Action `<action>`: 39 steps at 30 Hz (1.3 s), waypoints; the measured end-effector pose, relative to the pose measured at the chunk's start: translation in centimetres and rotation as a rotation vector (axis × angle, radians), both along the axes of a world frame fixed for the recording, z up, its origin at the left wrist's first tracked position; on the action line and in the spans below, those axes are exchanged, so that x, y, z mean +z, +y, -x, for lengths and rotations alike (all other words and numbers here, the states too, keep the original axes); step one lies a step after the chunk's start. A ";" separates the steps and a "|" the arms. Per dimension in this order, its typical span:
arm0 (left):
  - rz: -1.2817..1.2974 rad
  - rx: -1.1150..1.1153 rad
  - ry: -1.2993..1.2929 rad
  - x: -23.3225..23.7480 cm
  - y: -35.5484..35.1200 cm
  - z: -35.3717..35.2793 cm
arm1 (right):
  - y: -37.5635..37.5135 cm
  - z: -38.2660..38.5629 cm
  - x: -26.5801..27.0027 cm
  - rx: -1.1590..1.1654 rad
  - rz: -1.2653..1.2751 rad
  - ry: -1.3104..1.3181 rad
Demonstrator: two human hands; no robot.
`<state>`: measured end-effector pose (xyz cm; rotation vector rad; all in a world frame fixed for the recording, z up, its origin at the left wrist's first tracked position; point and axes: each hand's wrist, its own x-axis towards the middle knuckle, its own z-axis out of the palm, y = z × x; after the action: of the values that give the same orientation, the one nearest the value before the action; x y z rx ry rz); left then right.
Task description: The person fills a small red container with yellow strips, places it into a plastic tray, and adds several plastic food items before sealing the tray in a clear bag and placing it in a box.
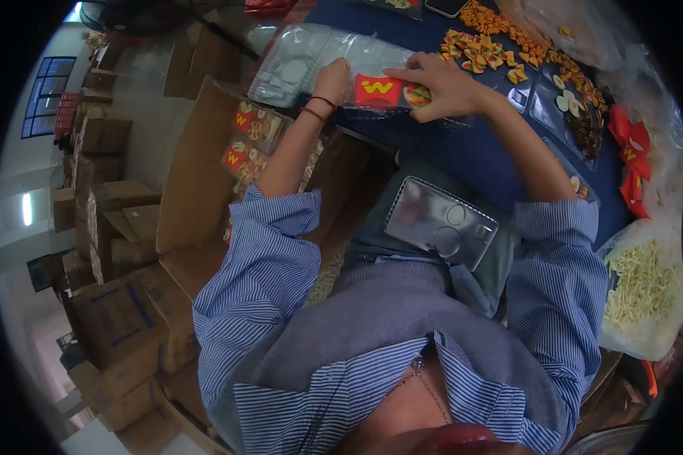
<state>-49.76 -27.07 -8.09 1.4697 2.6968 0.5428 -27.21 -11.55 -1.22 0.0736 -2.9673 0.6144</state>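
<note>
My left hand [332, 82] is closed over the clear plastic trays [292, 64] on the blue-covered table; what its fingers hold, if anything, is hidden. To its right lies a red toy fries carton [377, 91] with a yellow W, seen through clear plastic. My right hand [449, 85] has its fingers spread over the same tray. Its index finger touches the carton's upper edge, and its thumb reaches down beside a round, multicoloured toy food piece [417, 95]. Another clear tray with round hollows [442, 221] rests on my lap.
Orange toy pieces [501, 34] and sandwich-like pieces [474, 51] are heaped beyond my right hand. Red cartons [631, 155] and a bag of pale fry-like strips [641, 284] lie at the right. An open cardboard box [197, 163] with packed sets [254, 129] stands at left.
</note>
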 end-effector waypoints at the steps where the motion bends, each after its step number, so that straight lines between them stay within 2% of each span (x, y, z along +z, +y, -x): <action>1: -0.053 0.013 0.001 -0.3 -0.1 0.3 | 0.7 1.2 -0.3 0.007 0.000 0.000; 2: -0.054 0.020 0.003 0.5 -0.8 0.5 | 1.3 2.4 -0.5 -0.030 -0.037 -0.091; 4: -0.078 -0.096 -0.409 2.4 -2.8 0.4 | 2.0 3.4 -0.8 -0.066 -0.077 -0.181; 8: -0.132 -0.076 -0.577 4.6 -3.9 -1.5 | 0.6 3.5 -0.4 -0.249 -0.286 -0.198; 10: -0.089 -0.132 0.090 5.1 -3.5 -3.1 | -0.7 3.2 -0.6 -0.310 -0.344 -0.186; 13: 0.045 -0.064 0.160 6.3 -2.9 -5.7 | -1.8 3.0 -1.5 -0.436 -0.360 -0.083; 17: 0.075 -0.098 0.105 6.2 -1.2 -9.0 | -3.7 3.4 -2.1 -0.450 -0.310 0.000; 22: 0.167 0.017 0.106 7.7 -0.5 -9.4 | -4.2 2.5 -2.3 -0.471 -0.247 0.075; 24: 0.170 0.090 0.125 7.9 -1.0 -8.7 | -3.7 1.0 -2.3 -0.622 -0.309 0.014; 26: 0.177 0.157 0.141 6.7 -1.1 -8.5 | -3.5 -0.8 -2.0 -0.665 -0.273 0.007; 29: 0.221 0.026 0.106 2.9 -1.2 -9.1 | -4.1 -3.9 -0.8 -0.714 -0.197 -0.034; 31: -0.013 -0.213 0.172 1.4 -2.0 -10.2 | -4.5 -6.2 0.0 -0.718 -0.154 -0.070; 32: -0.010 -0.212 0.169 2.0 -2.6 -10.9 | -4.6 -7.4 0.3 -0.709 -0.110 -0.083; 35: -0.034 -0.199 0.189 4.2 -3.4 -12.0 | -4.1 -9.8 0.2 -0.685 0.018 -0.061; 37: 0.212 -0.024 0.106 4.9 -2.9 -11.8 | -3.5 -10.8 -0.4 -0.662 0.099 -0.025; 39: 0.144 0.028 0.093 3.3 -2.7 -10.4 | -2.7 -11.4 -1.0 -0.573 0.186 0.089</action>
<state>-39.32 -29.73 -4.84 1.4566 2.7633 0.2813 -15.80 -14.25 -2.21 -0.7130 -2.6312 0.7619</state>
